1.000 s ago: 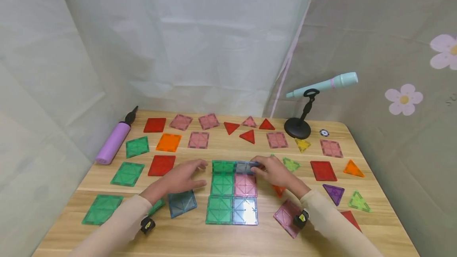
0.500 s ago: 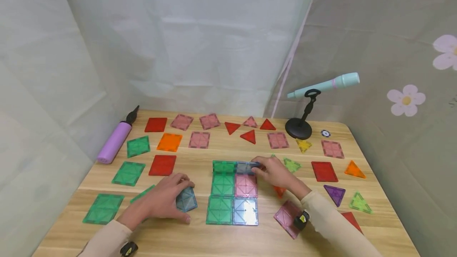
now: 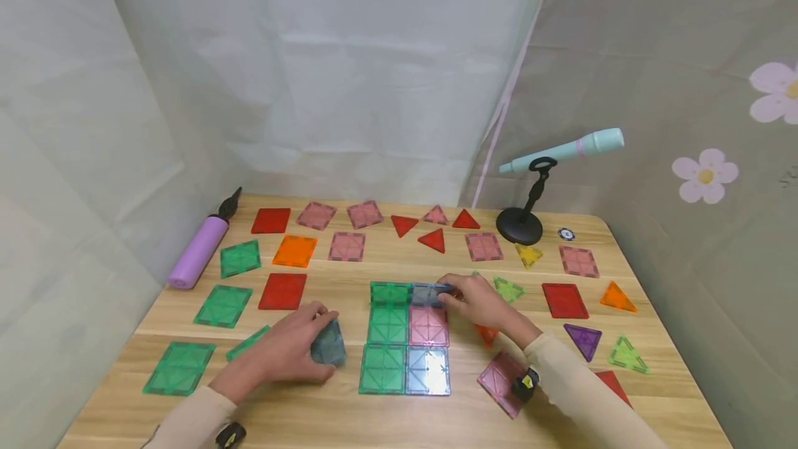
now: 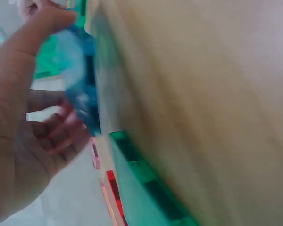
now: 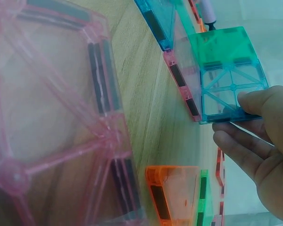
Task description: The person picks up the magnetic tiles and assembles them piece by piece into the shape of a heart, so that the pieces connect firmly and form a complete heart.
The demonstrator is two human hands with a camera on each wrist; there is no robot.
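Observation:
My left hand (image 3: pixel 283 345) grips a blue square magnetic tile (image 3: pixel 329 344) between thumb and fingers, tilted off the table left of the assembled tiles. The same blue tile (image 4: pixel 80 80) is blurred in the left wrist view. At the far edge of the assembly, my right hand (image 3: pixel 476 300) pinches an upright blue tile (image 5: pixel 232 89) by its right side. Beside that tile stands a green upright tile (image 3: pixel 391 292). Flat in front of them lie two green tiles (image 3: pixel 383 368), a pink tile (image 3: pixel 429 326) and a blue tile (image 3: pixel 427 371), edge to edge.
Loose square and triangular tiles surround the assembly. A pink tile (image 3: pixel 502 382) lies by my right wrist, and a green tile (image 3: pixel 247 343) near my left forearm. At the back stand a microphone (image 3: pixel 564 151) on a black stand (image 3: pixel 519 225) and a purple pump (image 3: pixel 198 253).
My left hand has moved left and toward me from beside the assembly. It has taken hold of the loose blue tile and tilted it up. The right hand stays in place.

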